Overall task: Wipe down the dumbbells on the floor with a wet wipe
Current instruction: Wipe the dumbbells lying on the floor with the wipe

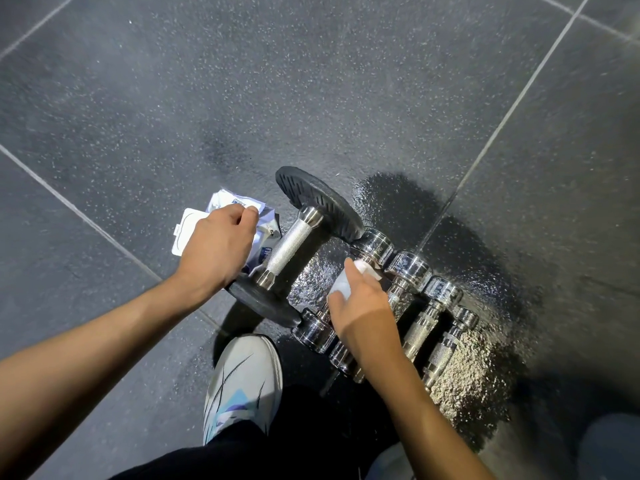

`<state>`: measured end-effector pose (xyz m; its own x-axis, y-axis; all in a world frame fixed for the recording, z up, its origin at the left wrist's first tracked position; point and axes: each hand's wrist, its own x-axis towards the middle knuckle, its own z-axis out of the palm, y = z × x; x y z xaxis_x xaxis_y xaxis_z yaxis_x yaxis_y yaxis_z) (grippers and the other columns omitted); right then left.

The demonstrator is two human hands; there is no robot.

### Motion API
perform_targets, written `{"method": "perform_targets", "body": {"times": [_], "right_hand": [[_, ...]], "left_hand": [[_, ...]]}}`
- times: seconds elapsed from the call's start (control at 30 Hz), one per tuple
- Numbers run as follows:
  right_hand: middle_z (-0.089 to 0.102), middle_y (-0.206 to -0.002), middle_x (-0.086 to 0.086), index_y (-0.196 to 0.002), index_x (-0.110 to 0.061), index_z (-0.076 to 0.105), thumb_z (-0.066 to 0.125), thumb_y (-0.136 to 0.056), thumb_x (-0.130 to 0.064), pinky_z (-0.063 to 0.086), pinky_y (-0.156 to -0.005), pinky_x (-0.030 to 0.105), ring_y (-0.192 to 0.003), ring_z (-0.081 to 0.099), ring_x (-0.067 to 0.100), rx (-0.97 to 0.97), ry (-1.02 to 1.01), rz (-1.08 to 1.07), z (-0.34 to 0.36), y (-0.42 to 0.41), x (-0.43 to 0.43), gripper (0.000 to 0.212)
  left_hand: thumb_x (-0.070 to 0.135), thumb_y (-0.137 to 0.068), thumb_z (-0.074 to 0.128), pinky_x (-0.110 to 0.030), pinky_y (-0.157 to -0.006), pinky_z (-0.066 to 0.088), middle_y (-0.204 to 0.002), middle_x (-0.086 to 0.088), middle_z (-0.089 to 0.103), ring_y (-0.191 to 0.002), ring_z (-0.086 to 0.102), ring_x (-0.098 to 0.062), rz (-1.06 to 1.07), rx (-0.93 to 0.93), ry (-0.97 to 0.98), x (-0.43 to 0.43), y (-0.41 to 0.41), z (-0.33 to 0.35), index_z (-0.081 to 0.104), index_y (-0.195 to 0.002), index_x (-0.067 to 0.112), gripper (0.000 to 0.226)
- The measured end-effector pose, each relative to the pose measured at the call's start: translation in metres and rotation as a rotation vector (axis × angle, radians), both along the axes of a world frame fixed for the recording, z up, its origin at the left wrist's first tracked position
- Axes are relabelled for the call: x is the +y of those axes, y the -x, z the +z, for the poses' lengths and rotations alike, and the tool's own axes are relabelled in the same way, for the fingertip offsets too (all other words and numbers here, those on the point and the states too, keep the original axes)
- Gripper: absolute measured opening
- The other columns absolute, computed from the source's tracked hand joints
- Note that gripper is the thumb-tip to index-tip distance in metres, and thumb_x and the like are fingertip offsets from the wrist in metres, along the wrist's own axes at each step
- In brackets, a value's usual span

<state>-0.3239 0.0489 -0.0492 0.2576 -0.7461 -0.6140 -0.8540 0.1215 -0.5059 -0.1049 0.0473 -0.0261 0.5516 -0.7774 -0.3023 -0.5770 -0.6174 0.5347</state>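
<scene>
On the floor (311, 81), a pack of wipes (221, 216) lies left of a large dumbbell (294, 242); smaller dumbbells (420, 327) lie side by side to its right, with a shoe (242, 379) before them.

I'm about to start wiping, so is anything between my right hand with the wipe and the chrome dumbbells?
Nothing visible. The right hand holds the wet wipe directly over the chrome dumbbells. The black-plate dumbbell lies to its left, out of the path.
</scene>
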Motion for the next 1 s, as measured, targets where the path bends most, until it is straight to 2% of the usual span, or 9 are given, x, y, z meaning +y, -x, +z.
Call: {"method": "perform_targets", "body": {"times": [0.17,0.3,0.4,0.47,0.57,0.63,0.77,0.93,1.0], "right_hand": [[0.054,-0.143,0.009,-0.148,-0.026,0.047,0.047,-0.099,-0.001,0.041,-0.104,0.022,-0.126,0.053,0.025,-0.183,0.139,-0.107,-0.003,0.012,0.019,0.055],[0.055,-0.128,-0.003,-0.142,-0.022,0.045,0.044,-0.103,-0.005,0.057,-0.090,0.030,-0.109,0.059,0.017,-0.224,0.389,-0.243,0.006,0.019,0.005,0.043],[0.051,-0.134,0.003,-0.138,-0.019,0.040,0.038,-0.107,-0.014,0.051,-0.098,0.034,-0.122,0.052,0.021,-0.220,0.519,-0.254,-0.003,0.021,-0.009,0.032],[0.045,-0.146,0.009,-0.145,-0.011,0.040,0.035,-0.108,-0.006,0.042,-0.113,0.045,-0.137,0.042,0.027,-0.136,0.543,-0.146,-0.015,0.019,-0.012,0.038],[0.032,-0.157,0.023,-0.152,0.001,0.032,0.035,-0.087,0.029,0.045,-0.110,0.049,-0.149,0.028,0.040,0.030,0.584,0.024,-0.028,0.013,0.007,0.071],[0.031,-0.157,0.027,-0.151,0.006,0.029,0.036,-0.073,0.035,0.049,-0.105,0.050,-0.146,0.032,0.044,0.009,0.580,0.105,-0.031,0.011,0.023,0.083],[0.047,-0.147,0.030,-0.139,0.013,0.048,0.052,-0.087,0.007,0.042,-0.109,0.057,-0.138,0.045,0.045,-0.097,0.492,0.126,-0.043,0.006,0.036,0.053],[0.034,-0.157,0.022,-0.143,0.009,0.042,0.005,-0.096,-0.002,0.028,-0.122,0.042,-0.151,0.021,0.037,0.010,0.542,0.349,-0.035,0.013,0.025,0.061],[0.035,-0.159,0.019,-0.148,0.002,0.041,0.013,-0.102,-0.008,0.025,-0.123,0.040,-0.151,0.025,0.032,-0.022,0.539,0.299,-0.037,0.017,0.015,0.055]], "left_hand": [[0.041,-0.101,0.041,-0.041,-0.071,0.050,-0.072,-0.013,0.066,-0.071,0.060,-0.035,0.005,0.000,-0.003,0.000,-0.001,-0.001,0.060,-0.076,0.009,0.045],[0.040,-0.100,0.042,-0.042,-0.071,0.050,-0.073,-0.013,0.066,-0.072,0.060,-0.035,0.012,-0.007,0.000,-0.001,-0.001,0.000,0.061,-0.076,0.008,0.044],[0.040,-0.101,0.042,-0.042,-0.070,0.049,-0.071,-0.014,0.065,-0.071,0.059,-0.036,0.013,0.000,0.001,-0.001,0.000,0.001,0.061,-0.077,0.006,0.045],[0.041,-0.101,0.042,-0.042,-0.070,0.049,-0.070,-0.013,0.064,-0.071,0.059,-0.036,0.013,0.000,0.002,-0.001,0.000,0.000,0.061,-0.078,0.005,0.046],[0.042,-0.102,0.043,-0.042,-0.069,0.049,-0.070,-0.015,0.063,-0.071,0.058,-0.036,0.012,-0.002,0.006,-0.001,-0.001,0.000,0.061,-0.079,0.004,0.048],[0.041,-0.102,0.043,-0.043,-0.069,0.048,-0.070,-0.016,0.063,-0.070,0.057,-0.036,0.010,0.002,0.007,-0.002,-0.001,0.000,0.060,-0.079,0.003,0.048],[0.042,-0.102,0.043,-0.041,-0.068,0.048,-0.069,-0.014,0.062,-0.069,0.057,-0.034,0.009,-0.005,0.009,0.000,-0.001,-0.001,0.060,-0.079,0.003,0.048],[0.040,-0.102,0.044,-0.041,-0.066,0.045,-0.069,-0.013,0.061,-0.067,0.054,-0.033,0.016,-0.003,0.009,-0.001,0.000,0.000,0.059,-0.077,0.004,0.047],[0.040,-0.102,0.044,-0.040,-0.064,0.041,-0.067,-0.012,0.059,-0.064,0.050,-0.030,0.022,0.000,0.012,-0.001,0.000,-0.001,0.057,-0.076,0.004,0.046]]}}
